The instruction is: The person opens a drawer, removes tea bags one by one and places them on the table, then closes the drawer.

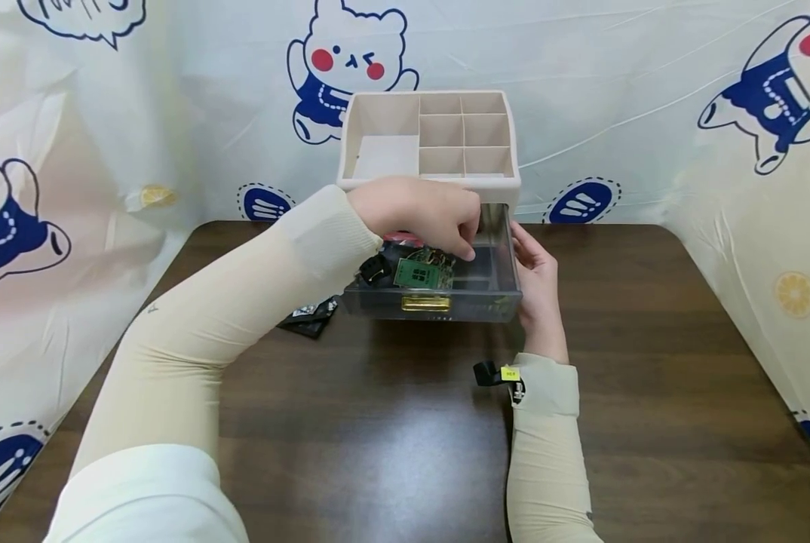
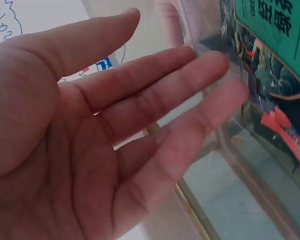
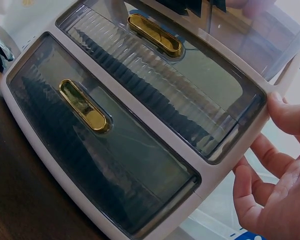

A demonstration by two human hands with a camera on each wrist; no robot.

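Note:
A white desktop organizer (image 1: 378, 113) stands at the back of the table, its smoky clear top drawer (image 1: 480, 307) pulled out. My left hand (image 1: 425, 215) reaches over the drawer. In the left wrist view its fingers (image 2: 155, 100) are apart and loosely extended, holding nothing. Below that hand, a green-labelled item (image 1: 417, 274), a black object (image 1: 375, 268) and something red (image 1: 403, 238) lie toward the drawer's left side. My right hand (image 1: 539, 286) rests against the organizer's right side; in the right wrist view its thumb (image 3: 280, 110) touches the frame edge, fingers lightly bent.
Open compartments (image 1: 441, 130) top the organizer. Lower drawers with gold handles (image 3: 85, 106) are closed. A black and silver packet (image 1: 313, 317) lies on the brown table (image 1: 378, 430), left of the organizer. Printed cloth (image 1: 581, 90) hangs behind.

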